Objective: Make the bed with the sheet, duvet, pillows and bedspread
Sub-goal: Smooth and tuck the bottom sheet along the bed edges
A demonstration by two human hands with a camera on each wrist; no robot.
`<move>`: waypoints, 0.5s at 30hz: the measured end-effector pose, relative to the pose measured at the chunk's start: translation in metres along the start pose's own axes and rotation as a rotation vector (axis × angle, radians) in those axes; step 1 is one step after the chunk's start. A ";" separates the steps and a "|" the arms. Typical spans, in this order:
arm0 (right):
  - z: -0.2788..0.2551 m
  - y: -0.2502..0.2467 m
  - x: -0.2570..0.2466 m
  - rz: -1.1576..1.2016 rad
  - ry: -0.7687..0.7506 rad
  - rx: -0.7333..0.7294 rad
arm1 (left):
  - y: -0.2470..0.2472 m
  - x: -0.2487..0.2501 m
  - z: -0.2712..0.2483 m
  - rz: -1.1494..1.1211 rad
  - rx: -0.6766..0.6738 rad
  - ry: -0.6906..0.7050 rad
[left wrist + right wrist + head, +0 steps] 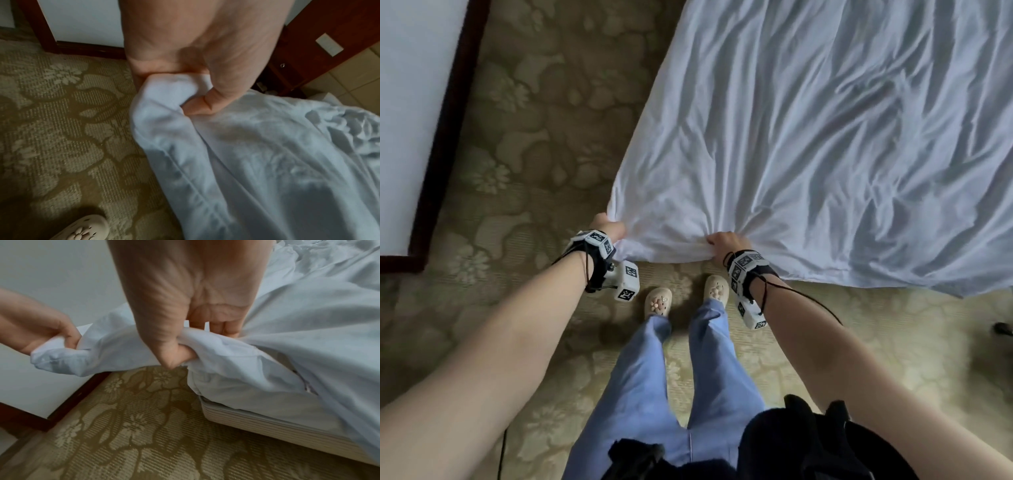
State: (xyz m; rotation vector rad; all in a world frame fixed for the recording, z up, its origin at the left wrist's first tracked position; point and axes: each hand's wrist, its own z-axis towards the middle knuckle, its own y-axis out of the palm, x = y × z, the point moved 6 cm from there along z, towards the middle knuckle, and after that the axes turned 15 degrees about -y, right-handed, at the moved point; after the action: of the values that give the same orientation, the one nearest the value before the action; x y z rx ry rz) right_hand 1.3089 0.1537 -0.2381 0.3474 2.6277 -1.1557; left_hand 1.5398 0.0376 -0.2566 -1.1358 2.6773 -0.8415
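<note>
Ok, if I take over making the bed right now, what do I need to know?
Left hand: grips the corner of the white sheet.
Right hand: grips a bunch of the same sheet's near edge, beside the left hand.
The sheet is spread over the bed, wrinkled, and its near corner is held up past the mattress above the carpet.
Done: sheet laid over the bed.
Left: probably pull it smooth and tuck this corner, then the duvet, pillows and bedspread. None of those shows in these views.
</note>
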 end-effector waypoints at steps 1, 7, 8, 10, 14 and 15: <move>0.002 0.005 0.003 -0.005 0.011 -0.017 | 0.008 -0.002 0.008 0.027 -0.001 0.002; 0.009 0.027 0.020 -0.006 0.104 -0.061 | 0.036 0.005 0.019 0.356 0.045 0.039; 0.007 0.030 0.024 0.013 0.120 -0.063 | 0.039 0.009 0.019 0.391 0.025 0.070; -0.004 0.034 0.031 0.081 0.170 -0.080 | 0.044 0.017 0.016 0.451 -0.018 0.127; -0.040 0.032 0.047 0.262 0.297 -0.014 | 0.044 0.041 -0.008 0.416 -0.028 0.194; -0.055 0.028 0.054 0.298 0.332 0.023 | 0.044 0.052 -0.023 0.406 -0.034 0.231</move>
State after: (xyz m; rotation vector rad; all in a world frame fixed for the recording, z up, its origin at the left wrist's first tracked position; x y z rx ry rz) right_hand 1.2596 0.2190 -0.2386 0.9742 2.7047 -1.1070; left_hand 1.4679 0.0367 -0.2553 -0.4882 2.9630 -0.8977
